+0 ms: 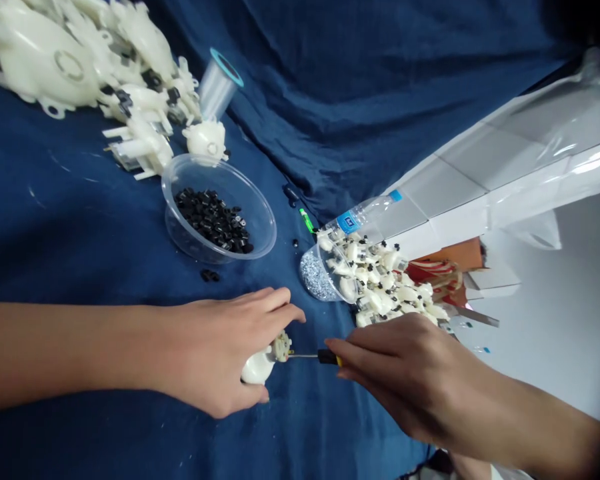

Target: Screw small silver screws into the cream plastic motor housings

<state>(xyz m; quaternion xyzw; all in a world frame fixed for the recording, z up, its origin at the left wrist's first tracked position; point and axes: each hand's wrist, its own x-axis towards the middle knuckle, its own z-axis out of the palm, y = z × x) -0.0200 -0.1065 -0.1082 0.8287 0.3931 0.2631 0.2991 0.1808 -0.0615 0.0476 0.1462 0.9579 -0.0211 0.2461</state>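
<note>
Housings (45, 60) back left, bowl (219, 208) of bushings (213, 220) centre, tipped cup (336, 273) right

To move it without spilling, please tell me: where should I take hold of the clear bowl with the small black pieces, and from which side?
Grip the near rim of the clear plastic bowl, coming from your side. The rim is bare there, the black pieces lie low inside, and white plastic parts crowd the far edge.

No readable text (bottle label (349, 222) blurred)
</note>
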